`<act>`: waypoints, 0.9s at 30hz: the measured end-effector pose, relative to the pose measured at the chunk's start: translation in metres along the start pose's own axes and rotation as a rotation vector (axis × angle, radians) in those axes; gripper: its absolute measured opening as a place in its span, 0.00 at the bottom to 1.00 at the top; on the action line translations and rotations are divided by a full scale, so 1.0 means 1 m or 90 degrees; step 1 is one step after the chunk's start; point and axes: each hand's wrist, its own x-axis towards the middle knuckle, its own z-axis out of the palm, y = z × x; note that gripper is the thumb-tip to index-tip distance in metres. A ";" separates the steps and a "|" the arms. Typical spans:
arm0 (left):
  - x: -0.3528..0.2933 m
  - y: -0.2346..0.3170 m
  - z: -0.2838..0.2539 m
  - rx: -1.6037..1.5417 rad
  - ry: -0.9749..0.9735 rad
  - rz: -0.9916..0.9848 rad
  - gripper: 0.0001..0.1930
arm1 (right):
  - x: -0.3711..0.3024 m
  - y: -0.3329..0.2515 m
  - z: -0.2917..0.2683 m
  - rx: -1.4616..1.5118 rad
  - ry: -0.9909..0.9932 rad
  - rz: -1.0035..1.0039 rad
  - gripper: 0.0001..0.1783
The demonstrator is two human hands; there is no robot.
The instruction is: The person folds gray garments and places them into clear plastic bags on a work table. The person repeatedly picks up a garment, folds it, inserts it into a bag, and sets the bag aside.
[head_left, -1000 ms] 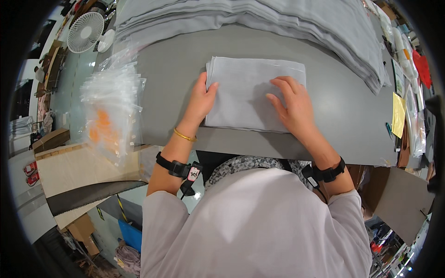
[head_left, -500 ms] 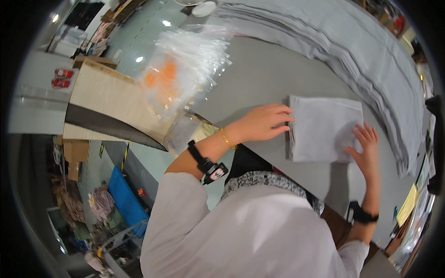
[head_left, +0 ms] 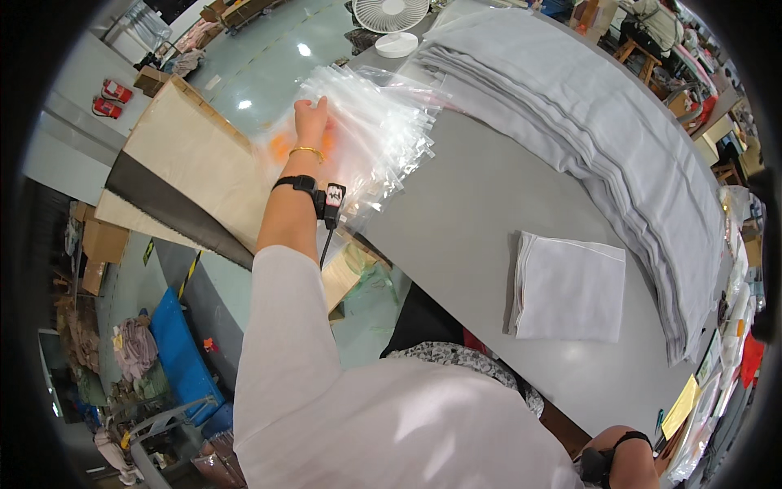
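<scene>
My left hand (head_left: pixel 312 122) is at the far side of a fanned stack of clear plastic bags (head_left: pixel 371 134) with orange print. Its fingers are curled, and they seem to pinch the edge of a bag. A folded square of light grey fabric (head_left: pixel 570 289) lies on the grey table (head_left: pixel 464 212), with neither hand on it. Low at the right edge of my body, my right hand (head_left: pixel 612 438) is bent down close to the table's near edge. Its fingers are hidden.
A long layered pile of grey fabric (head_left: pixel 586 106) curves along the table's far and right sides. Behind it stand a white fan (head_left: pixel 391 12) and a round white lid-like disc (head_left: pixel 397 45). A pale wooden board (head_left: pixel 183 147) is at the left; a yellow paper (head_left: pixel 681 407) lies at right.
Both hands have left the folded fabric. My left hand has swung up and left onto the plastic bags, while my right has drawn back toward my body. The view has shifted too.
</scene>
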 end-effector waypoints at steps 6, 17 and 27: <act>0.042 -0.030 0.009 0.109 -0.058 -0.006 0.18 | 0.004 0.016 -0.003 -0.011 -0.011 0.024 0.10; 0.101 -0.029 -0.030 -0.013 0.034 0.115 0.12 | -0.020 -0.005 0.012 -0.095 0.000 -0.062 0.08; -0.254 0.162 0.013 0.055 -0.582 0.405 0.02 | -0.046 0.009 -0.001 -0.115 0.086 -0.256 0.19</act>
